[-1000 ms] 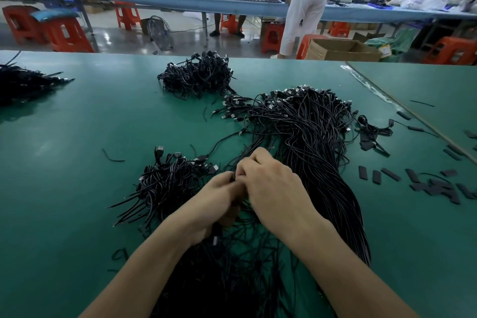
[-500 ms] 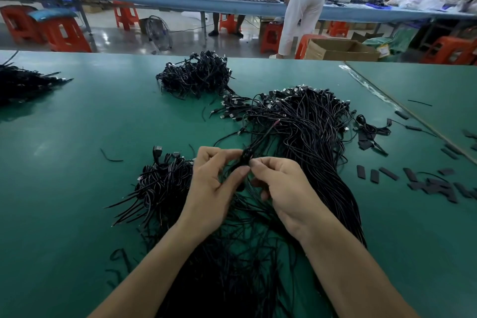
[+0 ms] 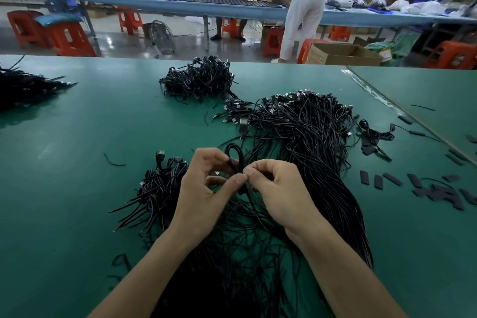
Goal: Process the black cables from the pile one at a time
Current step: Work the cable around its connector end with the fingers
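A big pile of black cables (image 3: 304, 142) spreads over the green table (image 3: 77, 162), running from the middle toward me. Above its near part, my left hand (image 3: 204, 193) and my right hand (image 3: 281, 193) meet at the fingertips and pinch one black cable (image 3: 236, 160). That cable is bent into a small loop standing above the fingertips. Its tail drops between my hands into the pile. A smaller heap of cables (image 3: 160, 183) with plugs at the top lies just left of my left hand.
Another cable bundle (image 3: 201, 80) sits farther back, and one more (image 3: 23, 88) at the left edge. Short black sleeve pieces (image 3: 418, 183) lie scattered on the right. A seam (image 3: 402, 111) divides the table at right. Behind are a person (image 3: 302, 5), stools and a long bench.
Both hands rose from the pile and moved away from me with one cable. Its end, straight half a second ago, is now folded into a loop above the fingertips.
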Demonstrator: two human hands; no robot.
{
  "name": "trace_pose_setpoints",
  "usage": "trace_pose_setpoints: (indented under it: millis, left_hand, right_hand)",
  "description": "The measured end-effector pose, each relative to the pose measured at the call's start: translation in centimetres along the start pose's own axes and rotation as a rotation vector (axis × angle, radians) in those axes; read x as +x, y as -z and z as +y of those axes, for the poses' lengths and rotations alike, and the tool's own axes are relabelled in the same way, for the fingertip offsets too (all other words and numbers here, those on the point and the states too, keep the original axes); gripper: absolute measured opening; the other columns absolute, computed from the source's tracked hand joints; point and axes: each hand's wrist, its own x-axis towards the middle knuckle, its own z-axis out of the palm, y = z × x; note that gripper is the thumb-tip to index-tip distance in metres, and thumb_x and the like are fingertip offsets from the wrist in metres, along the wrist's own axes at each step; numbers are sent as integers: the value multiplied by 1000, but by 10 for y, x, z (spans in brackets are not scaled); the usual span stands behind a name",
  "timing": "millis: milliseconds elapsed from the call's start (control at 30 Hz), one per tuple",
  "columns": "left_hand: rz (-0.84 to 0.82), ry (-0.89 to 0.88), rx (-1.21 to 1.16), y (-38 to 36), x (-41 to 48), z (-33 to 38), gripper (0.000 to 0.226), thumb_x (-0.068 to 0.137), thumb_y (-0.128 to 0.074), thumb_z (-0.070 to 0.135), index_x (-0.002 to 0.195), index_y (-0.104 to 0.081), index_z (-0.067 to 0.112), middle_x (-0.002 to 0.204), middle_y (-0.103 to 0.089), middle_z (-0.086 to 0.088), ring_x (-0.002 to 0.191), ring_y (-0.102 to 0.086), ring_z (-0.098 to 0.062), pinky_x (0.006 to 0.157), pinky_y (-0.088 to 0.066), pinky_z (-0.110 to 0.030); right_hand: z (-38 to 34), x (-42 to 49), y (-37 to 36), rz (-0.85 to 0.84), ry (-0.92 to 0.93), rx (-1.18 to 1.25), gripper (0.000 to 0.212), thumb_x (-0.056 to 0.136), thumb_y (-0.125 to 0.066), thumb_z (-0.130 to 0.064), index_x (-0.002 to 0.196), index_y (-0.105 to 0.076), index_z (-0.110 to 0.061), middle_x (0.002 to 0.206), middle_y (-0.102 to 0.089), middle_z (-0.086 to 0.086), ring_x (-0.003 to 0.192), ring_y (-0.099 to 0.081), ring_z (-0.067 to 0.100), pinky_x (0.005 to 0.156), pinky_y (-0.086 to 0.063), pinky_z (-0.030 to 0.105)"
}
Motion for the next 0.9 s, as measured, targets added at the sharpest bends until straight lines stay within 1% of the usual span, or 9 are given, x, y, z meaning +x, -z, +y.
trace_pose_setpoints:
  millis: [67, 167, 267, 333, 400, 533, 633, 700, 900]
  left_hand:
    - [-14, 19, -31, 1, 1, -2, 45, 80, -81, 23, 103, -47, 43, 98, -70, 2, 90, -68, -15, 71, -49, -18]
    - [25, 54, -13, 4, 0, -6, 53, 70, -84, 39, 103, -43, 46, 93, -70, -2, 82, -68, -19, 67, -50, -21]
    - [22, 106, 23, 6, 0, -9, 59, 61, -88, 52, 99, -43, 46, 86, -72, 1, 74, -70, -18, 62, -52, -22]
    - [22, 161, 81, 3, -1, -10, 55, 61, -85, 54, 99, -49, 38, 82, -72, 9, 68, -68, -11, 59, -53, -21]
    - [24, 108, 184, 0, -2, -11, 40, 75, -80, 49, 89, -58, 19, 74, -68, 16, 60, -62, -2, 53, -48, -14]
    - [109, 167, 71, -4, -2, -14, 21, 87, -71, -1, 77, -56, 9, 60, -61, -3, 46, -52, -4, 43, -41, -22]
    - [100, 144, 49, -2, 1, -13, 13, 85, -72, -3, 82, -61, 3, 69, -68, -9, 62, -65, -12, 52, -50, -26]
    - [86, 136, -15, -2, 4, -9, 13, 86, -69, -5, 86, -67, 8, 78, -75, -2, 75, -72, -11, 64, -55, -19]
    - [18, 101, 37, 0, 7, -5, 49, 90, -50, -19, 89, -73, 25, 87, -75, 9, 84, -70, -5, 76, -51, -14]
  right_hand:
    - [4, 0, 2, 12, 19, -44, 18, 96, -64, -26, 80, -70, -21, 81, -70, 16, 70, -56, 15, 75, -54, 47]
    - [7, -1, 3, 3, 40, -78, 20, 96, -63, -26, 77, -69, -23, 65, -62, 1, 61, -51, 11, 62, -47, 35]
    - [5, -2, 2, -10, 77, -97, 20, 97, -63, -26, 77, -68, -24, 70, -69, -3, 61, -57, 14, 63, -51, 31]
    - [0, -3, 1, -29, 133, -89, 19, 97, -63, -22, 78, -68, -24, 68, -69, -9, 57, -56, 1, 55, -45, 17]
    - [-5, -4, 0, -46, 193, -133, 17, 96, -64, -20, 80, -68, -24, 64, -65, -10, 53, -54, -4, 52, -40, 9]
    - [-8, -5, 2, -63, 240, -278, 11, 95, -65, -24, 85, -69, -25, 78, -64, -12, 71, -59, -2, 65, -46, 11]
    - [-5, -9, 3, -113, 198, -318, 9, 96, -64, -24, 89, -69, -24, 86, -65, -14, 81, -59, -4, 70, -45, 8]
    - [-4, -9, 4, -116, 175, -322, 10, 97, -63, -24, 91, -71, -21, 86, -66, -13, 81, -61, -1, 69, -45, 9]
    - [-5, -8, 5, -51, 195, -455, 13, 96, -63, -25, 88, -71, -19, 82, -65, -8, 73, -60, 9, 68, -52, 28]
